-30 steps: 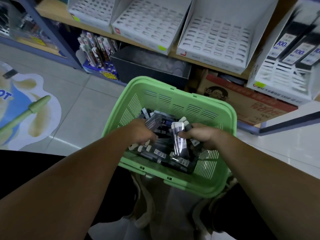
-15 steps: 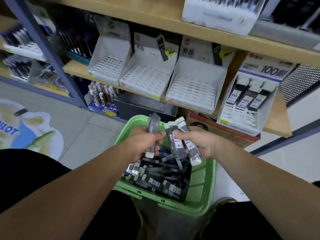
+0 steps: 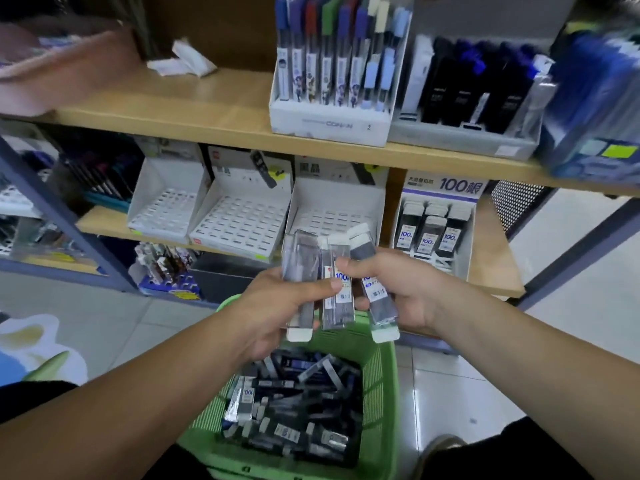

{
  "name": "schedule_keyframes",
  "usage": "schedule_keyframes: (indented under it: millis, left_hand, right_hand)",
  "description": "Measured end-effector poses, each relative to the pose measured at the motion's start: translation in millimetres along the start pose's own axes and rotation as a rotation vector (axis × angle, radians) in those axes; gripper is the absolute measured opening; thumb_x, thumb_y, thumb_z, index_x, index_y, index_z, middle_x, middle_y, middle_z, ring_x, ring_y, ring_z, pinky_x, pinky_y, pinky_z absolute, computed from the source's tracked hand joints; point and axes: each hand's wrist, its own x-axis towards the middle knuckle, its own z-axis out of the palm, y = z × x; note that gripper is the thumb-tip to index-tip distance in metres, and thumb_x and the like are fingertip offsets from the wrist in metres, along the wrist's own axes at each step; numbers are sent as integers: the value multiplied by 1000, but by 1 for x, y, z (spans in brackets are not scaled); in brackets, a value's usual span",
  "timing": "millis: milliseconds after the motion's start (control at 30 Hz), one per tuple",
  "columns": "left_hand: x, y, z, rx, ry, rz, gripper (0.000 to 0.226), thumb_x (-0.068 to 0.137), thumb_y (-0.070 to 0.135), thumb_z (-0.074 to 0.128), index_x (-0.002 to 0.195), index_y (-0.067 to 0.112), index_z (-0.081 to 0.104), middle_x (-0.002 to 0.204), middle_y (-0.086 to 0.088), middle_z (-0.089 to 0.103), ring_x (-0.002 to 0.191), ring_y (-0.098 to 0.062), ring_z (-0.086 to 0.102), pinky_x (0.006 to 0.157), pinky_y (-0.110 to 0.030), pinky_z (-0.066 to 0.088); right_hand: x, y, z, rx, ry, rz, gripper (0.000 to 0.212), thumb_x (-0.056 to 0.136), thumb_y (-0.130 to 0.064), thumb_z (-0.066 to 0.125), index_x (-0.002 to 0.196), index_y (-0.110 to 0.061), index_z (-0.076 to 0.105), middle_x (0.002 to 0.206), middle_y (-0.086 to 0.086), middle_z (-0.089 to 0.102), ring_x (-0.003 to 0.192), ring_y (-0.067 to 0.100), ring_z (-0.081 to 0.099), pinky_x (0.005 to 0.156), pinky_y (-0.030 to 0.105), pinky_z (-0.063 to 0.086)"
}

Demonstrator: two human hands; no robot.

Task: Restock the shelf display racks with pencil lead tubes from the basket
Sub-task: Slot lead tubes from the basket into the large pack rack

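Observation:
My left hand (image 3: 277, 308) grips a grey pencil lead tube (image 3: 300, 258) upright, its thumb across a second tube. My right hand (image 3: 398, 289) holds two more lead tubes (image 3: 375, 299) with "100" labels, fanned beside the first. Both hands hover above the green basket (image 3: 384, 393), which is full of several loose dark lead tubes (image 3: 298, 407). Behind the hands, on the lower shelf, stand three white slotted display racks (image 3: 242, 223) with no stock in them. A fourth rack (image 3: 433, 233) to the right carries a few "100" lead tubes.
The upper wooden shelf (image 3: 207, 112) carries a white pen display (image 3: 332, 81) and a grey one (image 3: 467, 98) with dark pens. A blue shelf post (image 3: 62, 216) stands at left. Under the lower shelf sits a black box (image 3: 221, 275). Tiled floor lies at left and right.
Both hands have come up out of the basket with the tubes and drawn close together. My view has tilted upward, bringing the upper shelf into sight.

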Motion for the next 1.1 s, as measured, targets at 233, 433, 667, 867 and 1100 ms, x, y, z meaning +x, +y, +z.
schedule_keyframes:
  millis: [233,433,667,867,1100]
  left_hand:
    - [38,12,36,74,-27,-50,120,42,60,101,146,27,50,133,-4,70,129,-24,62,111,-66,41]
    - [64,23,70,52,-96,-112,99,59,48,99,143,19,55,128,1,72,125,-22,63,88,-43,58]
    - [75,30,81,114,-221,-159,38,70,17,79,107,9,75,106,-14,79,90,-23,74,59,-29,54]
    - [91,22,86,133,-192,-139,26,95,16,60,116,4,70,108,-14,78,87,-19,77,61,-27,49]
    - [107,6,113,211,-171,-125,26,88,11,66,107,-6,72,102,-24,76,81,-25,75,53,-25,50]
  right_hand:
    - [-7,0,-30,292,12,40,28,88,-30,79,110,-13,73,113,9,66,57,17,53,58,30,44]
    - [-15,-7,-65,319,133,3,23,91,-27,77,109,-13,76,92,1,74,52,14,50,70,32,48]
    - [-22,-7,-121,219,350,-161,43,82,-15,86,122,-16,70,112,9,77,64,22,60,52,30,51]
    - [-20,-7,-156,132,660,-493,42,86,-2,79,120,-22,63,103,-4,78,89,22,77,56,31,58]
    - [-4,-5,-169,-97,681,-554,30,92,-10,74,108,-31,60,92,-2,72,49,-6,55,42,8,37]
